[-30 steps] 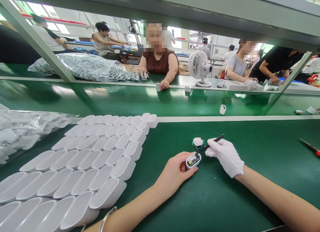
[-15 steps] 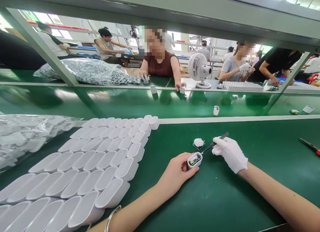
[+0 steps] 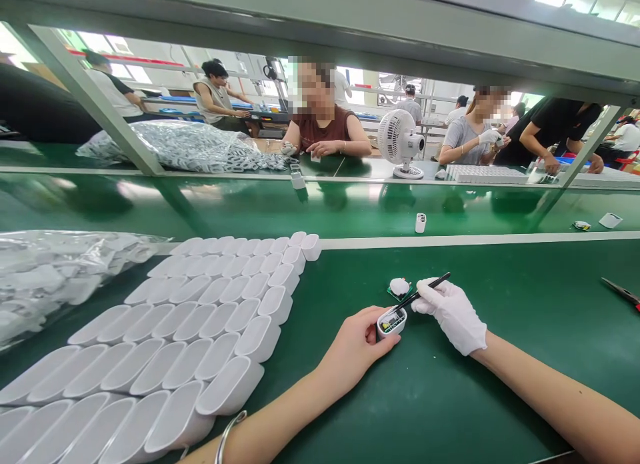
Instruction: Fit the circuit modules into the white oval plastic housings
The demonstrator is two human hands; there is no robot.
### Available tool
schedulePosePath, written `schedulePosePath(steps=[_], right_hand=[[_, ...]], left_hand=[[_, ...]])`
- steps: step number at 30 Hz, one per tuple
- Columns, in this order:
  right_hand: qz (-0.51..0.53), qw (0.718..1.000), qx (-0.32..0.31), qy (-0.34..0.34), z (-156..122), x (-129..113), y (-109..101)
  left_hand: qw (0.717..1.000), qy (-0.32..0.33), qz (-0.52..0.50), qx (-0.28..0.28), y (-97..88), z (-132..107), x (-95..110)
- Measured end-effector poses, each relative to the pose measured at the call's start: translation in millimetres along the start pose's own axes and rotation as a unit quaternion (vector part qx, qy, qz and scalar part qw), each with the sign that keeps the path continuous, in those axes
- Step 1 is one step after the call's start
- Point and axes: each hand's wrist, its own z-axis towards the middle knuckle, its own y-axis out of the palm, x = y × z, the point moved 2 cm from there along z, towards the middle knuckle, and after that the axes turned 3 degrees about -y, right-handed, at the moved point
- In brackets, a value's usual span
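My bare left hand (image 3: pixel 361 341) grips a small white oval plastic housing (image 3: pixel 398 328) with its open end up. Electronic parts, one of them yellow, show inside it. In my white-gloved right hand (image 3: pixel 450 311) is a pair of black tweezers (image 3: pixel 425 289), held slanted with the tips at the housing's upper rim. Whether the tips pinch anything is too small to tell. Just behind the housing lies a green circuit board with a round white part (image 3: pixel 399 288) on top.
Rows of white oval cups (image 3: pixel 197 317) cover the left of the table, beside a clear plastic bag (image 3: pixel 65 271). Red-handled pliers (image 3: pixel 623 294) lie at the right. Beyond a white strip, the green belt (image 3: pixel 240 204) carries another housing (image 3: pixel 421 223). Co-workers sit opposite near a fan (image 3: pixel 400 141).
My right hand and the tweezers have shifted left, bringing the tips over the housing's rim. Housings on the belt have moved left. The co-worker opposite has drawn an arm back with a white piece.
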Motion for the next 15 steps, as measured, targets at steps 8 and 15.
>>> schedulePosePath(steps=[8,15], right_hand=[[-0.013,0.999,-0.012,-0.029,-7,-6,3],[-0.073,0.996,0.015,-0.048,-11,-5,3]], left_hand=[[1.0,0.009,-0.004,-0.001,0.9,0,-2],[1.0,0.015,0.009,0.012,1.0,-2,-2]])
